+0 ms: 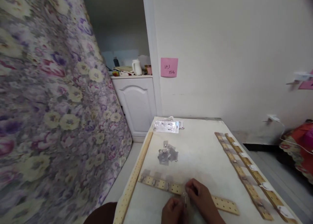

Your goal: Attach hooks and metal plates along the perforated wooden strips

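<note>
My left hand [172, 211] and my right hand [201, 196] are close together at the near side of the table, their fingers closed. Between the fingertips is a small clear plastic piece [185, 198] with a shiny metal-looking part; its exact kind is too small to tell. Behind my hands lies a wooden strip with holes [176, 187], partly covered by my right hand. Several small clear pieces with metal-looking parts sit along its left half. Farther back is a loose pile of greyish see-through squares [167, 155] with small metal bits.
A long perforated wooden strip [137, 168] runs along the table's left edge. On the right lie two more strips, one with clear pieces [241, 171] and one with white round pieces [259, 178]. Clear packaging [166, 126] lies at the back. A floral curtain [61, 103] hangs at left.
</note>
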Tool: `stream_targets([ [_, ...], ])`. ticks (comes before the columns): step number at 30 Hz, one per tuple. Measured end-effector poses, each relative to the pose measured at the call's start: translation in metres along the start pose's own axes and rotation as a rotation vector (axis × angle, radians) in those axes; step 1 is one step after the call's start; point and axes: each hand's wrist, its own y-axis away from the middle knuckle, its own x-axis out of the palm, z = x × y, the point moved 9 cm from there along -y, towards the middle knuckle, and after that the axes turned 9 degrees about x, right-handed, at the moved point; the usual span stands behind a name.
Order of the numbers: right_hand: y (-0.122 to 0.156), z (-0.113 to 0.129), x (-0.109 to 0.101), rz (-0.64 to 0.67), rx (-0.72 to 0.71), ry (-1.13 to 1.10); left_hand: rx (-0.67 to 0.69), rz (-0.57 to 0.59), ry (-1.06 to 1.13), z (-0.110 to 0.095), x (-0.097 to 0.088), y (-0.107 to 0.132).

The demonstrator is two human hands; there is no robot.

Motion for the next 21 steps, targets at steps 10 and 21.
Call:
stream_targets([
  [10, -0.015, -0.001, 0.004, -0.093, -0.066, 0.266, -0.037, -0.129, 0.011, 0.008, -0.006, -0.010],
  [21, -0.021, -0.012, 0.013, -0.084, -0.078, 0.291, -0.109, -0.199, -0.044, 0.013, -0.008, -0.014],
])
